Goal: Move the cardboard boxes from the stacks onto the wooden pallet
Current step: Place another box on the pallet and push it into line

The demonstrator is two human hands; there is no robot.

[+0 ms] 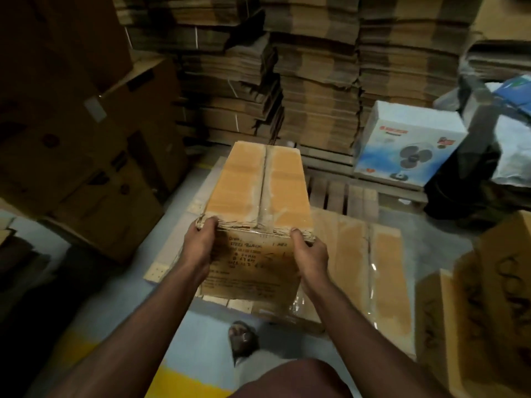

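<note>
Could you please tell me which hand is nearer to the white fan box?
Right. The right hand grips the held cardboard box's near right corner, on the fan box's side; the left hand grips the opposite corner, farther away.

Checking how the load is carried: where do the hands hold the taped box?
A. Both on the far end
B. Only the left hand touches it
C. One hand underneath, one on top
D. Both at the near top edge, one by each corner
D: the left hand and right hand each grip the near top edge of the cardboard box, by its corners.
</note>
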